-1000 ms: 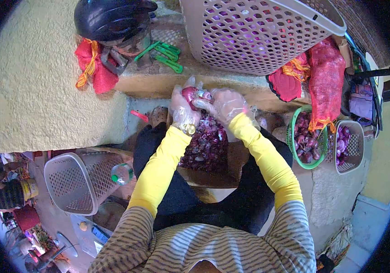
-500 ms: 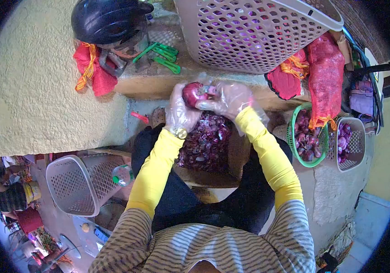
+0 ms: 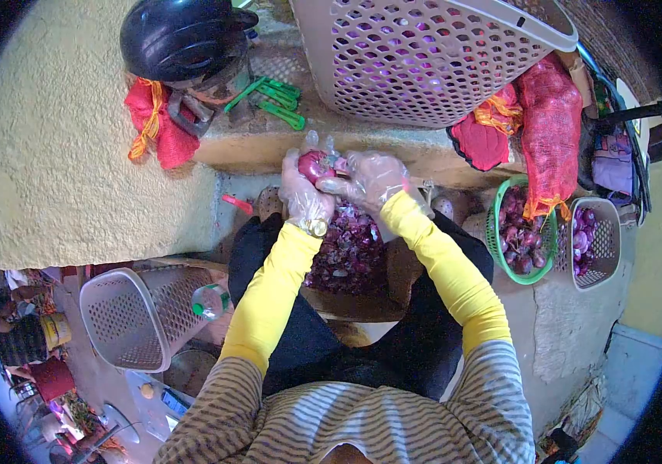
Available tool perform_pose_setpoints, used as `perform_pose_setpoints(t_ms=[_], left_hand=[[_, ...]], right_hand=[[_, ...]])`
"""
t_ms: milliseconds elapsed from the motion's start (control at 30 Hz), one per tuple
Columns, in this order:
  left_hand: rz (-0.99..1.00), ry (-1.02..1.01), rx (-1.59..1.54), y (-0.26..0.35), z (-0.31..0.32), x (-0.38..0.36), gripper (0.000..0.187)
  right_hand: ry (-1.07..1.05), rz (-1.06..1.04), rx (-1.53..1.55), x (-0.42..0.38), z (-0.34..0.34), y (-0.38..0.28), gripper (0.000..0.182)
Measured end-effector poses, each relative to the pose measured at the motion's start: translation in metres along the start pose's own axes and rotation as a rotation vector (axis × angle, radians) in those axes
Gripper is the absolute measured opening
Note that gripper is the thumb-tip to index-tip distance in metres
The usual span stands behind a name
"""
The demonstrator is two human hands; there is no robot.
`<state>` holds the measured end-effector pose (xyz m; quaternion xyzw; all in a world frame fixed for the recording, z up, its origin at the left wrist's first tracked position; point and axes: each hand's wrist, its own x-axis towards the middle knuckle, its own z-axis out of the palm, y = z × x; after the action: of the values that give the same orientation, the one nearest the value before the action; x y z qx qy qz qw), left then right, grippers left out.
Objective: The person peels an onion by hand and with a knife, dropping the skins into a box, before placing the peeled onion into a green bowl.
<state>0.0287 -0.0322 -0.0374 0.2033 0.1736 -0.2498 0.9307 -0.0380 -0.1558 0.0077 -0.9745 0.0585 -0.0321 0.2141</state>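
Cupping a red onion (image 3: 315, 166), the person's gloved left hand (image 3: 305, 192) stays curled about it near the front edge of the ledge (image 3: 257, 151). The right hand (image 3: 373, 179) has its fingers bent against the onion's side; whether it grips anything small, I cannot tell. Below both, a cardboard box (image 3: 354, 308) carries purple onion skins (image 3: 346, 259). Towards the ledge's right end, a red mesh sack (image 3: 551, 116) overhangs a green basket (image 3: 493, 236).
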Motion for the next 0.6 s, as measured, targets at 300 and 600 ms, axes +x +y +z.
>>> perform_pose_setpoints(t_ms=[300, 600], left_hand=[[0.180, 0.024, 0.199, -0.001, 0.008, -0.010, 0.051], [-0.199, -0.173, 0.220, 0.020, 0.009, -0.007, 0.048]], right_hand=[[-0.113, 0.071, 0.193, -0.002, 0.003, -0.008, 0.074], [-0.069, -0.018, 0.039, 0.006, -0.024, 0.013, 0.083]])
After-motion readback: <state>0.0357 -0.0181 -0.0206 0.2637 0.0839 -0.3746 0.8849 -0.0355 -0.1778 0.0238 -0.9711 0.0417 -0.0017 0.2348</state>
